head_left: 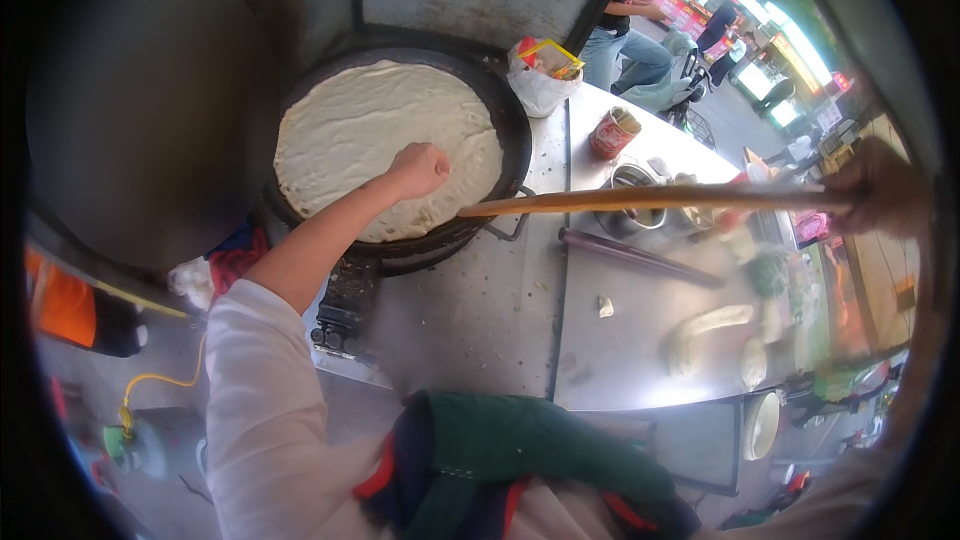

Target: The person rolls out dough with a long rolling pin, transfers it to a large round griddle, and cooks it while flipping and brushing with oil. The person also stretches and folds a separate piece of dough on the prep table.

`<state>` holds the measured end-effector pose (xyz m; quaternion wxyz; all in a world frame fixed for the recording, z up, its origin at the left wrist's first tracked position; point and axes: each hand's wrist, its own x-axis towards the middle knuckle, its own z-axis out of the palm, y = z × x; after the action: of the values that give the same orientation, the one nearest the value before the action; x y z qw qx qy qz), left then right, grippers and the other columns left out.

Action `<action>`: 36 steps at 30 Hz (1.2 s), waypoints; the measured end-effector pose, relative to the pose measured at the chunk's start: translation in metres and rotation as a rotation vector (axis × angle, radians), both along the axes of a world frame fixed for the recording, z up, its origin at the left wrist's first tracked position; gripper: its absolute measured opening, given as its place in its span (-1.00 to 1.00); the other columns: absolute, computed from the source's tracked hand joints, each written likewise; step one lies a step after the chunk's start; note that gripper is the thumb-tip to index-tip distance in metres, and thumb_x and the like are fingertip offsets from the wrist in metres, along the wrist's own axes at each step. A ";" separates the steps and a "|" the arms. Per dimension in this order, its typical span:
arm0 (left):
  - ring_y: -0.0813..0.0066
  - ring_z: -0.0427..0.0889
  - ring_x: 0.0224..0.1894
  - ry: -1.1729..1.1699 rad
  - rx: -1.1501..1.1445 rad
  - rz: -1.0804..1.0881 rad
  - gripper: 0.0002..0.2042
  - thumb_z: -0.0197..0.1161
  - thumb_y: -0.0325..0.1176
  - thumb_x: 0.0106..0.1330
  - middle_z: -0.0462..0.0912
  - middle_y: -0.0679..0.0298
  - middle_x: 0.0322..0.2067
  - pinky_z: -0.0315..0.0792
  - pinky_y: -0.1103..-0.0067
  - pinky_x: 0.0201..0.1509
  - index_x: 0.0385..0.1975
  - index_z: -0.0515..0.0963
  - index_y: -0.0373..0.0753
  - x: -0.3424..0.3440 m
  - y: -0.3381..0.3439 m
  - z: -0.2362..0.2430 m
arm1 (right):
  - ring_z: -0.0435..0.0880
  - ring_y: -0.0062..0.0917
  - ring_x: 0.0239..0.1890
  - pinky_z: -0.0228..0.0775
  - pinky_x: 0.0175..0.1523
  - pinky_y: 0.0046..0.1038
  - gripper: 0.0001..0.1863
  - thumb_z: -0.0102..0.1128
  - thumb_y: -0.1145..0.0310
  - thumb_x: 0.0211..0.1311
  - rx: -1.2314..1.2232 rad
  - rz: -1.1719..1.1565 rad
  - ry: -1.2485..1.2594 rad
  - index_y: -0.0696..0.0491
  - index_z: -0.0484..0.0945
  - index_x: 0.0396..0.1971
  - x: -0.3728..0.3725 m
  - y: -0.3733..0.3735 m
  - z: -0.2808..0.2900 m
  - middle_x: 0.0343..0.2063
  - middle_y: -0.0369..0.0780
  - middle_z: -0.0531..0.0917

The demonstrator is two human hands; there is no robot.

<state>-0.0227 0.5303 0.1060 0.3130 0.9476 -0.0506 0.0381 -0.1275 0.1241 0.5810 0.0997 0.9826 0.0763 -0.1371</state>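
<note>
A large pale sheet of dough [370, 135] lies spread in a round black pan [515, 130], covering most of its bottom. My left hand [420, 171] is a fist resting on or just over the dough's right part; nothing shows in it. At the far right, my right hand [880, 190], dim and blurred, grips the end of a long flat wooden stick [640, 200]. The stick's tip reaches leftward to the pan's right edge, close to the dough's rim. Whether the tip touches the dough, I cannot tell.
A dark rolling pin [640, 256], a metal pot [632, 180], a red can [613, 133] and blurred dough pieces [710, 330] are on the metal worktop [480, 310]. A white bag [541, 90] stands beside the pan. A person [630, 30] sits beyond the counter.
</note>
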 end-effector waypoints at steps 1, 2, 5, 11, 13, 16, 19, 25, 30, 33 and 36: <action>0.07 0.69 -0.11 0.053 0.023 0.078 -0.83 0.29 -0.30 0.11 0.73 0.02 -0.26 0.56 0.31 -0.05 -0.36 0.72 -0.20 -0.021 0.018 0.007 | 0.68 -0.58 -0.51 0.52 -0.30 -0.45 -0.60 0.52 0.64 -0.22 0.135 0.032 0.005 0.22 0.73 -0.23 0.013 -0.015 -0.026 -0.53 -0.21 0.73; 0.08 0.68 -0.11 0.071 0.043 0.040 -0.83 0.29 -0.31 0.10 0.73 0.04 -0.26 0.55 0.31 -0.04 -0.35 0.71 -0.19 -0.024 0.016 0.010 | 0.68 -0.59 -0.49 0.53 -0.30 -0.47 -0.58 0.54 0.62 -0.23 0.202 0.008 -0.034 0.21 0.73 -0.21 -0.003 -0.024 -0.036 -0.50 -0.22 0.73; 0.09 0.66 -0.10 0.141 0.135 -0.073 -0.81 0.31 -0.35 0.05 0.72 0.09 -0.25 0.52 0.31 -0.01 -0.32 0.69 -0.18 -0.032 -0.001 0.022 | 0.68 -0.61 -0.42 0.54 -0.28 -0.56 -0.51 0.62 0.59 -0.26 0.243 -0.030 -0.223 0.15 0.74 -0.16 -0.057 -0.038 -0.058 -0.42 -0.24 0.74; 0.11 0.63 -0.07 0.221 0.368 -0.092 -0.77 0.35 -0.39 -0.02 0.70 0.13 -0.22 0.47 0.29 0.03 -0.31 0.65 -0.18 -0.040 -0.033 0.031 | 0.55 -0.72 -0.56 0.41 -0.37 -0.56 -0.53 0.55 0.56 -0.25 0.448 -0.093 -0.013 0.23 0.71 -0.17 -0.067 -0.111 -0.126 -0.61 -0.27 0.68; 0.10 0.65 -0.09 0.213 0.362 -0.057 -0.77 0.37 -0.40 -0.04 0.70 0.10 -0.24 0.49 0.29 -0.01 -0.32 0.66 -0.19 -0.036 -0.034 0.025 | 0.53 -0.74 -0.52 0.42 -0.34 -0.58 -0.51 0.54 0.56 -0.26 0.516 -0.138 0.074 0.24 0.70 -0.16 -0.065 -0.135 -0.145 -0.60 -0.32 0.65; 0.08 0.67 -0.43 0.145 0.303 -0.003 -0.85 0.32 -0.38 -0.02 0.67 0.09 -0.53 0.50 0.25 -0.28 -0.42 0.64 -0.22 -0.029 -0.034 0.016 | 0.57 -0.73 -0.51 0.44 -0.33 -0.61 -0.45 0.54 0.55 -0.27 0.524 0.071 0.025 0.25 0.67 -0.09 -0.070 -0.156 -0.160 -0.56 -0.35 0.69; 0.08 0.71 -0.28 0.203 0.187 0.077 -0.88 0.33 -0.42 -0.05 0.70 0.04 -0.41 0.55 0.30 -0.19 -0.48 0.69 -0.22 -0.020 -0.022 0.005 | 0.63 -0.75 -0.52 0.46 -0.32 -0.68 -0.37 0.54 0.56 -0.31 0.563 0.118 0.057 0.20 0.67 -0.02 -0.074 -0.152 -0.135 -0.48 -0.29 0.76; 0.13 0.71 -0.30 0.179 -0.070 0.177 -0.90 0.31 -0.40 -0.04 0.71 0.09 -0.44 0.56 0.35 -0.19 -0.52 0.69 -0.22 -0.008 -0.016 0.003 | 0.63 -0.74 -0.60 0.44 -0.42 -0.71 -0.41 0.49 0.61 -0.21 0.631 -0.044 0.122 0.18 0.66 0.00 -0.079 -0.107 -0.091 -0.50 -0.22 0.76; 0.06 0.68 -0.32 -0.090 -0.093 0.186 -0.91 0.31 -0.40 -0.05 0.68 0.05 -0.46 0.53 0.31 -0.21 -0.55 0.63 -0.24 -0.022 -0.018 0.026 | 0.66 -0.72 -0.46 0.50 -0.32 -0.65 -0.46 0.54 0.45 0.00 0.878 0.031 0.157 0.13 0.64 0.06 -0.054 -0.092 -0.178 -0.36 -0.23 0.78; 0.00 0.65 -0.33 -0.193 -0.141 0.193 -0.92 0.29 -0.41 -0.05 0.65 0.02 -0.48 0.51 0.27 -0.21 -0.56 0.57 -0.25 -0.028 -0.025 0.039 | 0.69 -0.68 -0.33 0.56 -0.17 -0.56 -0.42 0.55 0.40 0.02 0.760 0.071 0.122 0.12 0.61 0.11 -0.044 -0.047 -0.258 -0.30 -0.18 0.78; -0.04 0.63 -0.32 -0.215 -0.161 0.193 -0.93 0.26 -0.44 -0.04 0.63 0.02 -0.49 0.49 0.23 -0.22 -0.56 0.53 -0.24 -0.037 -0.032 0.035 | 0.75 -0.50 -0.38 0.59 -0.17 -0.45 -0.41 0.53 0.33 0.03 0.850 0.237 0.006 0.06 0.60 0.14 -0.012 0.012 -0.352 -0.33 -0.05 0.76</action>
<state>-0.0593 0.4983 0.1414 0.3758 0.9103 0.0104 0.1732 -0.1392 0.1359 0.2289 -0.2984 0.9204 0.2382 -0.0838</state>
